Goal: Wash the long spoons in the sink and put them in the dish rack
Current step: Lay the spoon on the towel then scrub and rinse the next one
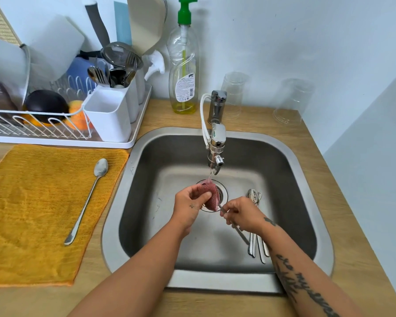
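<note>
Both hands work low in the stainless steel sink (128, 179), under the thin stream from the chrome faucet (216, 143). The left hand (190, 202) grips a pink mesh scrubbing pad (212, 195), folded round what looks like the bowl end of a long steel spoon (241, 235). The right hand (245, 216) pinches that spoon's slim handle, which slants back toward the person.

This looks like the scrubbing step. Next, the spoon wants a rinse under the stream, then a carry up and left to the white wire dish rack (44, 129).

A bundle of unwashed long spoons (255, 248) lies on the sink floor just beside and partly under the right hand. One more long spoon (87, 202) rests on the yellow cloth (32, 213), left of the sink and well apart from both hands.
</note>
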